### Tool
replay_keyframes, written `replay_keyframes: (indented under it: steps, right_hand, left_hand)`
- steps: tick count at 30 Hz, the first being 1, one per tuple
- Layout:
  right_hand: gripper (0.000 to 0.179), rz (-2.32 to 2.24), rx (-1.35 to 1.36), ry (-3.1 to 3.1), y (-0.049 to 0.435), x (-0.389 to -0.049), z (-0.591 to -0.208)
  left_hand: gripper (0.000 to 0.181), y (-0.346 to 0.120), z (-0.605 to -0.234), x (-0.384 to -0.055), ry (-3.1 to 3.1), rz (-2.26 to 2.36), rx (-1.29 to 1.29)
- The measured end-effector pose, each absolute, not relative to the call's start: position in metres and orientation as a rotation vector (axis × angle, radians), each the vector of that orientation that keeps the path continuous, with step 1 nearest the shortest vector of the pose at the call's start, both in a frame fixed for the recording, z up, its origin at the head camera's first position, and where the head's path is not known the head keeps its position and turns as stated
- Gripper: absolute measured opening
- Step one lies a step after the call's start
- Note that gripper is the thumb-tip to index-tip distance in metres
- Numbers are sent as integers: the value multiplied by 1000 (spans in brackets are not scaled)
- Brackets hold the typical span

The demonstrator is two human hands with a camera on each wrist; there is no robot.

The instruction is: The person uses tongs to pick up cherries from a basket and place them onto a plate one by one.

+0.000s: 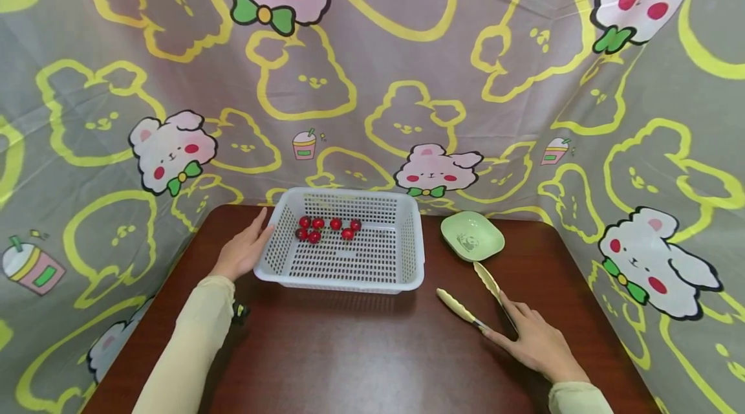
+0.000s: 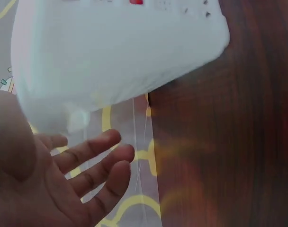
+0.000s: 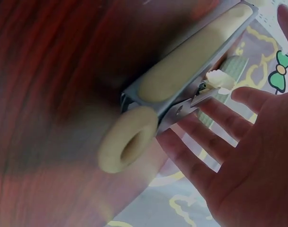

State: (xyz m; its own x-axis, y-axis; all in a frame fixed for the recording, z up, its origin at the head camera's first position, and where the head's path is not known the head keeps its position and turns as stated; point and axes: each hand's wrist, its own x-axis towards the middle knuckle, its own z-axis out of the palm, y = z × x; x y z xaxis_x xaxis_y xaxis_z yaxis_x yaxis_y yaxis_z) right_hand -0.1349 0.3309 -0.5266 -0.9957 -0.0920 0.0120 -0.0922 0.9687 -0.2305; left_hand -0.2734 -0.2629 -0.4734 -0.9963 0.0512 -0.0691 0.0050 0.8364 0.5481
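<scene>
My left hand (image 1: 243, 249) is at the left side of a white plastic basket (image 1: 349, 285), its fingers loosely spread in the left wrist view, right at the basket's wall (image 2: 106, 56). Several small red fruits (image 1: 335, 224), like cherry tomatoes, lie in the back left of the basket. Tongs (image 1: 456, 305) with cream tips lie spread apart on the table, pointing toward the back. At their handle end is my right hand (image 1: 538, 339), thumb by one arm and fingers by the other. In the right wrist view its fingers stretch straight beside the tongs' cream handle (image 3: 186, 56).
A light green dish (image 1: 473, 236) with a panda print stands right of the basket, just beyond the tongs' tips. The dark wooden table (image 1: 349, 349) is enclosed by a grey cloth (image 1: 361, 65) with cartoon prints. A small dark object (image 1: 240, 312) shows beside the left sleeve.
</scene>
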Motion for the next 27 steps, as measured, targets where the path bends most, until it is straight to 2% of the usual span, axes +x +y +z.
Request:
replay_keyframes:
  steps: [9, 17, 27]
  right_hand:
    - [106, 345, 218, -3075, 336, -132, -529]
    - [103, 328, 217, -3088, 342, -133, -536]
    - [97, 351, 248, -3066, 341, -134, -540]
  left_hand:
    - [84, -247, -479, -286, 2910, 885, -40]
    - [74, -239, -485, -285, 2946, 836, -55]
    - [73, -234, -489, -284, 2998, 820, -93]
